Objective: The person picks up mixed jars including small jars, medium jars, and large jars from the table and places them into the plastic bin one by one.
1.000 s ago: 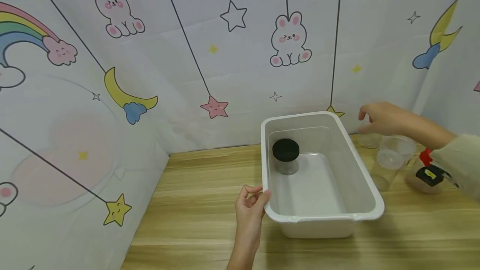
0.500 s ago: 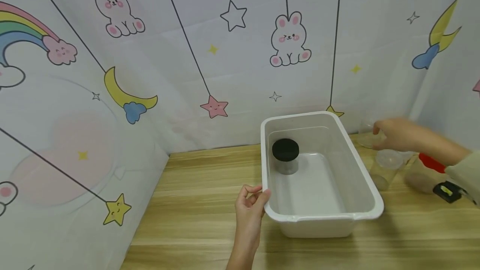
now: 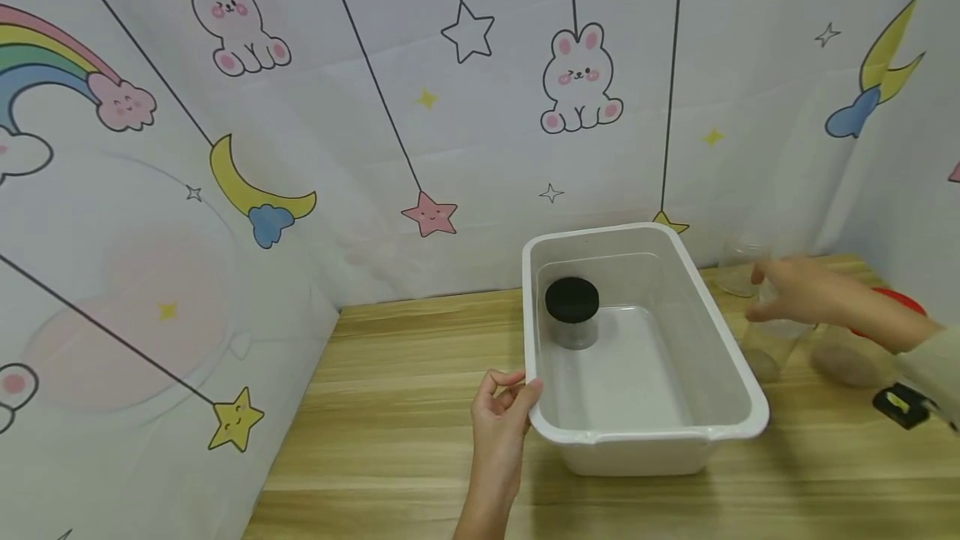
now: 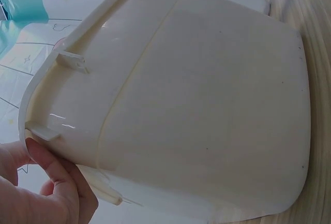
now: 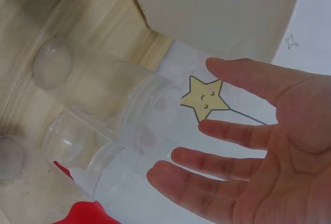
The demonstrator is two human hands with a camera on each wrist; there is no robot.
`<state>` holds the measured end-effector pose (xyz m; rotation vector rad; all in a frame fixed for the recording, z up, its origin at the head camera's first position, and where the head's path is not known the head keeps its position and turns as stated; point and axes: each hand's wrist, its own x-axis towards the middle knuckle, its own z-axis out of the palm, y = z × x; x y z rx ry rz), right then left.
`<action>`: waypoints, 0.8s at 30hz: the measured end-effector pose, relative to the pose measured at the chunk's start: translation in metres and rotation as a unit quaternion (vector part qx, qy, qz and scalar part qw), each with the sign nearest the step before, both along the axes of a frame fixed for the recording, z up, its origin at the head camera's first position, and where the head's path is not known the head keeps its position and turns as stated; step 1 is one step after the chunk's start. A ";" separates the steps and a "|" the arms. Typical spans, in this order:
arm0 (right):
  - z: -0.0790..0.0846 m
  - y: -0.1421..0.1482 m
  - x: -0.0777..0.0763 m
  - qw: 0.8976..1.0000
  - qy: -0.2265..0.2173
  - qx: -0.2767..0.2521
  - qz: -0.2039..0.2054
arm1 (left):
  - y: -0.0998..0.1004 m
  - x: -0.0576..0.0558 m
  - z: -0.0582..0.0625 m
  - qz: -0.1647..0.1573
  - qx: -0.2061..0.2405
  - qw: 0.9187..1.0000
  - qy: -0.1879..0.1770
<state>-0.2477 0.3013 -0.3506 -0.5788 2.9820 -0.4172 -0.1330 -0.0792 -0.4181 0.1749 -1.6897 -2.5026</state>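
Observation:
My left hand [image 3: 498, 423] pinches the left rim of a white plastic tub [image 3: 738, 373] between thumb and fingers. In the left wrist view that hand [image 4: 49, 182] holds the rim beside the tub's outer wall [image 4: 207, 94]. Inside the tub stands a clear jar with a black lid [image 3: 572, 300]. My right hand [image 3: 810, 294] hovers over a clear, lidless jar [image 3: 772, 348] right of the tub. Seen from the right wrist, the hand [image 5: 258, 157] has its fingers spread near the mouth of that jar [image 5: 98, 89], apart from it.
Another clear jar [image 3: 738, 265] stands by the back wall. A red-lidded jar [image 3: 847, 361] is at the right, partly behind the forearm. A black strap device [image 3: 900, 404] sits at the right wrist. Wood-grain table [image 3: 390, 407] extends left of the tub.
My right hand has moved from above the back jar rightward and down to the nearer clear jar. The left hand and the tub have stayed in place.

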 end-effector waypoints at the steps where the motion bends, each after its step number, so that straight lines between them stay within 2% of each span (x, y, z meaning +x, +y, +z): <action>1: -0.001 0.000 0.001 1.000 -0.003 0.000 0.000 | 0.000 0.000 0.000 0.000 0.000 1.000 0.001; 6: -0.007 0.002 0.001 1.000 -0.015 -0.003 -0.005 | 0.000 0.000 0.000 0.002 0.001 1.000 -0.002; 24: -0.023 0.008 0.004 1.000 0.021 -0.007 -0.007 | 0.001 0.000 0.001 0.003 -0.003 1.000 -0.008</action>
